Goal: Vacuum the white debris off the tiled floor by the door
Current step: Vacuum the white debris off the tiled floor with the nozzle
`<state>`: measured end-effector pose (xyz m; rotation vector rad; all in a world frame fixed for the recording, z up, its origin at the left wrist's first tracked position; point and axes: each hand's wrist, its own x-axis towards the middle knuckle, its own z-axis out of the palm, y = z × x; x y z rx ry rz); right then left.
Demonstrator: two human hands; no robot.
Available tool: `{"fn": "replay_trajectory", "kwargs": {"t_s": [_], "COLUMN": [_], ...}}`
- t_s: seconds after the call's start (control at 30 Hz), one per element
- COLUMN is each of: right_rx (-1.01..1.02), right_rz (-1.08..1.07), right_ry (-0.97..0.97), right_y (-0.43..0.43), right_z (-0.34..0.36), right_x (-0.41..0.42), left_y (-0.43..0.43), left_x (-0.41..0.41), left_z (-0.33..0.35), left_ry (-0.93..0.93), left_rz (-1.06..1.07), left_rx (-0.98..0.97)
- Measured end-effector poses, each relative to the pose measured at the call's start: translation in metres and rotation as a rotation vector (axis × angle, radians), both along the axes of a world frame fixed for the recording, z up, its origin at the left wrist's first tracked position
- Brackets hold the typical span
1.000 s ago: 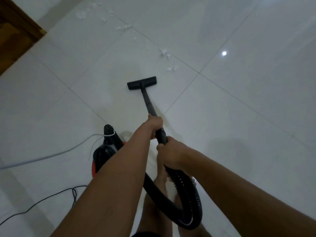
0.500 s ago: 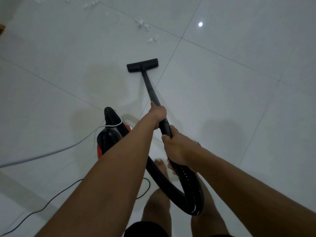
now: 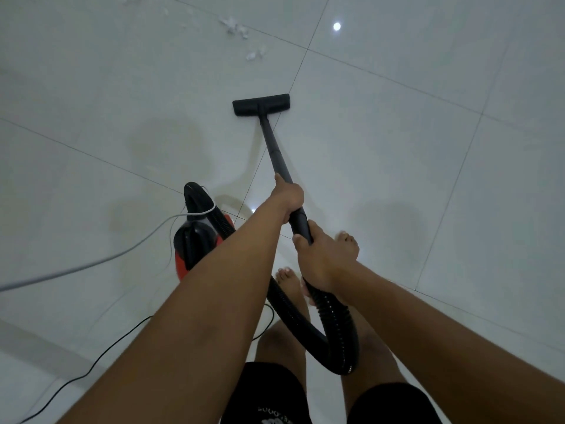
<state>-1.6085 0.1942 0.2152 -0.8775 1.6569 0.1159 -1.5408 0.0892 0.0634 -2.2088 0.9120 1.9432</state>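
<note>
Debris (image 3: 237, 27) lies ahead-left of nozzle (image 3: 260, 104), apart; vac body (image 3: 195, 237) behind it, left of feet (image 3: 289, 281)

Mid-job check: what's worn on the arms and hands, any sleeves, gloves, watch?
Both forearms are bare to the frame edge, no sleeves in view. The left hand and right hand carry no gloves, and no watch, ring or band shows. Lower down are black shorts with white print.
</note>
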Motion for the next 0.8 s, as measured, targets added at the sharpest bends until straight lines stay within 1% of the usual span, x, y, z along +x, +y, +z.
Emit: {"fn": "replay_trajectory", "kwargs": {"t_s": [0.17,0.3,0.67,0.8], "right_rx": [-0.005,0.015,0.068,0.079], "right_rz": [-0.056,-0.095,-0.006,-0.02], "right_ry": [0.001,-0.044,-0.045,-0.026], "right_y": [-0.011,-0.019,-0.041,-0.051], "right_z": [0.002,0.005,0.004,-0.013], "right_x": [0.003,0.003,-0.011,-0.021], "left_y": [-0.011,-0.016,-0.034,-0.048], "left_x": [-0.001,-0.004,-0.015,-0.022], "left_z": [-0.006,-0.009,-0.018,-0.022], "left_ry": [0.003,0.012,0.023,0.012], "left_rz": [-0.034,-0.038,-0.017,-0.007], "left_rx": [-0.015,-0.017,-0.016,-0.019]}}
